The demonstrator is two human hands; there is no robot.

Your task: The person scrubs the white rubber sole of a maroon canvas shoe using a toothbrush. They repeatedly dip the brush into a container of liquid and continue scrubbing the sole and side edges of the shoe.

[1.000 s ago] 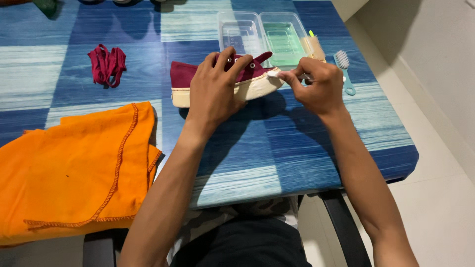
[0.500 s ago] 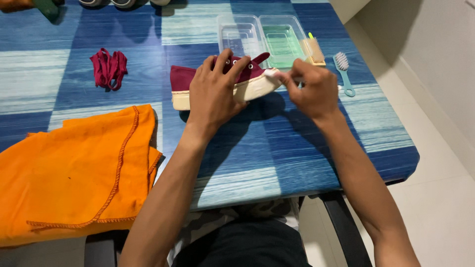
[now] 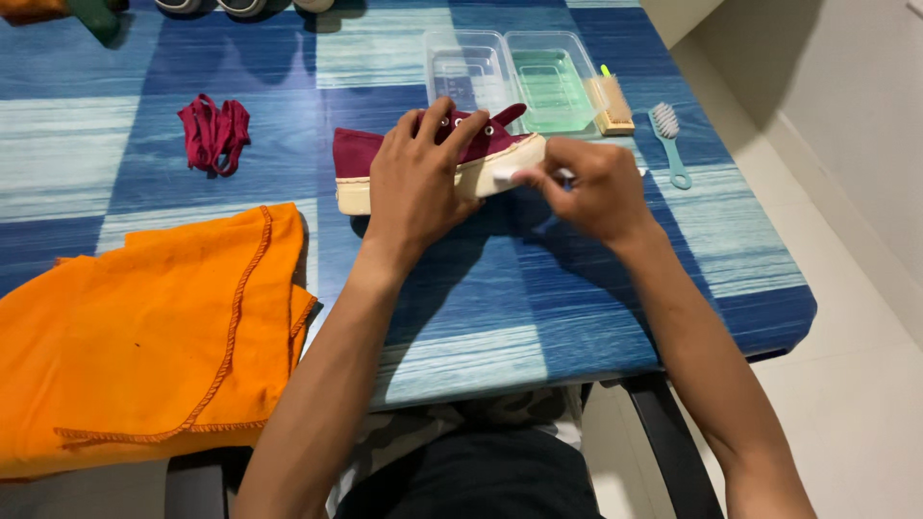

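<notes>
Maroon sneaker [image 3: 437, 159] at frame centre on blue table [image 3: 500, 288], laces [image 3: 213, 133] already out, upper left. Left hand [image 3: 415, 183] clamped over shoe. Right hand [image 3: 588, 187] pinched on small item at cream sole, item unclear. Green brush [image 3: 668, 139], wooden brush [image 3: 613, 104] untouched right; orange cloth [image 3: 144, 327] unused lower left.

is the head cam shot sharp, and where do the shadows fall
Head view: mostly sharp, the orange cloth stitching reads clearly; the right hand at the toe of the maroon shoe is slightly soft. Soft shadows fall on the blue table beneath the left hand and both forearms. The clear trays show mild sheen, no harsh glare.
</notes>
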